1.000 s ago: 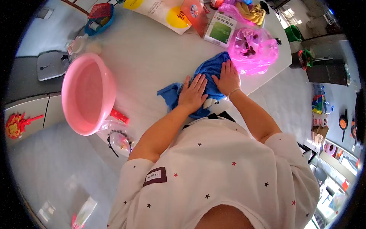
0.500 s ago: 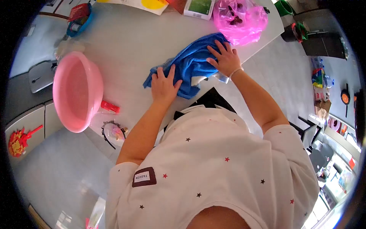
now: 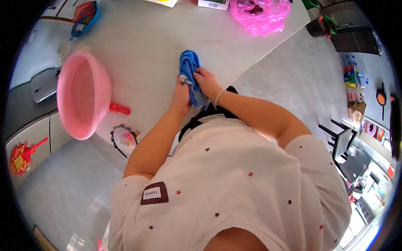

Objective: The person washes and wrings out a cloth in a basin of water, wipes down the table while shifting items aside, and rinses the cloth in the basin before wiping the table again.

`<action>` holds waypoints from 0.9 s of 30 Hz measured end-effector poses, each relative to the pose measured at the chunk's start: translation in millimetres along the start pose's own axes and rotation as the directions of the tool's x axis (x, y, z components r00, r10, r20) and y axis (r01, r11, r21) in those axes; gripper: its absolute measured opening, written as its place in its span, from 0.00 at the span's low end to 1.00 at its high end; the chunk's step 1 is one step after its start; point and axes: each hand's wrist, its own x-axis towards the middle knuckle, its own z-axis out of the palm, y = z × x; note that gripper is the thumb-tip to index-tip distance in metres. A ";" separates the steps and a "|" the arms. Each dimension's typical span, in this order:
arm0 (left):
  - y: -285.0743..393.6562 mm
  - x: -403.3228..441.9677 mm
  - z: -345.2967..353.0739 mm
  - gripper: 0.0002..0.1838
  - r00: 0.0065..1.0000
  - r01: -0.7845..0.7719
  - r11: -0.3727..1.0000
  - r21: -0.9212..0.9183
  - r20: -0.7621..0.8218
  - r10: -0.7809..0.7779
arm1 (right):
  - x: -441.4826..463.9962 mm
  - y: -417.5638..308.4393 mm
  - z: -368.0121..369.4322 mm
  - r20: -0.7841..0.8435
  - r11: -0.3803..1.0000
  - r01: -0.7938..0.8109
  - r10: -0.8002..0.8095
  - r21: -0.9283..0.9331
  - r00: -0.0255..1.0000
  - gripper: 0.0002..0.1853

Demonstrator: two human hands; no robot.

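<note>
A blue cloth (image 3: 189,62), bunched into a narrow bundle with a pale patch showing, is held between my two hands near the table's front edge. My left hand (image 3: 181,95) is closed around its left side. From the right, my right hand (image 3: 207,83) grips the same cloth, thumb and fingers pressed on it. Part of the cloth hangs below the hands, close to my body. Some of my fingertips are hidden by the folds.
A pink basin (image 3: 85,96) stands at the table's left, beside a red object (image 3: 119,109) and a black headband (image 3: 119,142). Toward the back right lies a pink plastic bag (image 3: 261,16). A blue basket (image 3: 85,25) sits at the far left of the white table (image 3: 142,46).
The cloth was spread under both flat hands; now it is gathered into a bundle. My hands have come together, the right one moving left and closer to my body.
</note>
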 end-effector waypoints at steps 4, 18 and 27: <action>23.7 -11.6 -32.6 0.20 0.999 0.036 0.899 -0.437 0.034 -0.023 | 6.1 -32.4 23.9 0.180 0.900 -0.192 0.130 0.391 0.975 0.21; 257.3 -91.5 -252.5 0.23 0.529 -0.557 0.661 0.503 -0.398 0.749 | 45.5 -303.1 211.7 0.443 0.570 0.821 -0.737 0.002 0.511 0.29; 205.1 -20.4 -372.5 0.37 0.770 0.222 0.071 0.972 -0.220 0.598 | 118.5 -257.9 288.0 0.881 -0.099 0.876 -0.098 -0.472 0.464 0.28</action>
